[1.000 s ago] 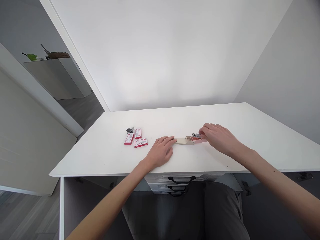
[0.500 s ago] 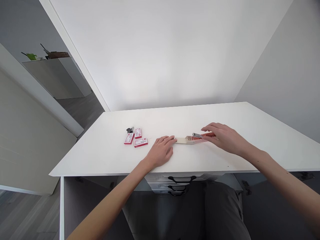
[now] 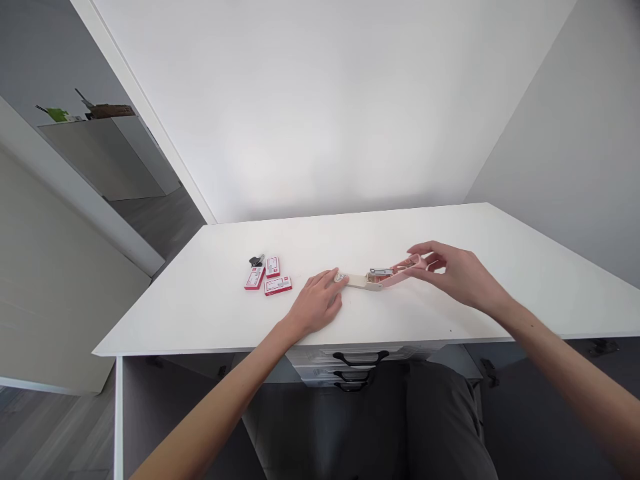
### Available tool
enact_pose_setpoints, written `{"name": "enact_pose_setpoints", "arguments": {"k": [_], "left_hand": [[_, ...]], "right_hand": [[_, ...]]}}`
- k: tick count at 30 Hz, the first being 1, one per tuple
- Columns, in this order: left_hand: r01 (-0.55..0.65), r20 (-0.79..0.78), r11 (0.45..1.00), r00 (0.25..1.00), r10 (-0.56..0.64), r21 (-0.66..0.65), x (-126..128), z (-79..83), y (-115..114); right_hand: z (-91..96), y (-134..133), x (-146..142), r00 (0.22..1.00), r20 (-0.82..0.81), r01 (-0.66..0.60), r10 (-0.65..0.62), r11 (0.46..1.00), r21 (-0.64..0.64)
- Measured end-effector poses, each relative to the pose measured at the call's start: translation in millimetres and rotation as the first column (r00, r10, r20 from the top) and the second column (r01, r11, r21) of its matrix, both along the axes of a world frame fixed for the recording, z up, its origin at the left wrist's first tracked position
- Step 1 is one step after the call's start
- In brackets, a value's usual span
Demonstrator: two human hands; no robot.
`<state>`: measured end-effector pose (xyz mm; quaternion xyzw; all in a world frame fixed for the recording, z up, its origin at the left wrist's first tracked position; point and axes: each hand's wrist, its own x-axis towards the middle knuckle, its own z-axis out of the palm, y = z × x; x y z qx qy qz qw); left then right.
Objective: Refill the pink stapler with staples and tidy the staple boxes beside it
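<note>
A stapler (image 3: 376,278) with a cream base and a pink top lies swung open near the middle of the white table (image 3: 500,267). My left hand (image 3: 317,303) rests on the table with its fingers curled, the fingertips pressing the cream end of the stapler. My right hand (image 3: 457,272) pinches the raised pink arm at its right end, lifting it off the table. The metal staple channel shows in the middle between the two hands.
Three small red-and-white staple boxes (image 3: 267,278) and a black binder clip (image 3: 257,260) lie left of my left hand. Drawers with black handles (image 3: 356,360) sit under the table's front edge. A grey cabinet (image 3: 107,157) stands at the far left.
My right hand has drawn back to the right and lifted the pink arm of the stapler upward. My left hand has kept its place at the cream end.
</note>
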<state>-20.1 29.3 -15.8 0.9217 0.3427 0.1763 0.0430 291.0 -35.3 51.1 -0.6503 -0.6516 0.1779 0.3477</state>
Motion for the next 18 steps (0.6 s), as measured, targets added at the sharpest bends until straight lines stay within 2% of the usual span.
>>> {"name": "enact_pose_setpoints", "arguments": {"k": [5,11,18], "left_hand": [[-0.015,-0.008,1.000,1.000,0.015,-0.012,1,0.1,0],[-0.027,0.006,0.999,1.000,0.028,-0.041,2,1.6,-2],[-0.041,-0.026,0.998,0.999,0.040,-0.036,3,1.2,-1]], "right_hand": [[2.8,10,-34,0.992,-0.111,-0.043,0.053,0.995,0.088],[-10.9,28,-60,0.991,-0.044,-0.111,0.123,0.972,0.209],[-29.0,33,-81,0.982,-0.018,-0.182,0.187,0.972,0.145]]}}
